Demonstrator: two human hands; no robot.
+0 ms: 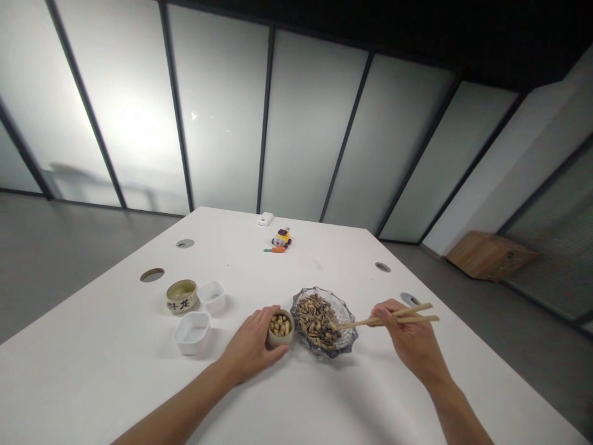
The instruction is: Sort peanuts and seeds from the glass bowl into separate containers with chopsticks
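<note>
My left hand (252, 343) is wrapped round a small round cup (280, 339) that holds pale peanut-like pieces. The cup stands on the table right beside a scalloped glass bowl (345, 343). Striped sunflower seeds (315, 316) fill much of that bowl, mostly its left side. My right hand (407, 337), right of the bowl, grips a pair of wooden chopsticks (361, 323). Their tips reach into the bowl at the seeds, by a pale piece that may be pinched between them; it is too small to be sure.
Left of my left hand stand two white square dishes (192, 334) (212, 296) and a greenish ceramic bowl (181, 296) with dark characters. Farther back on the white table (115, 364) are a yellow toy vehicle (281, 238), an orange-and-green screwdriver-like thing (275, 250) and a white device (265, 219).
</note>
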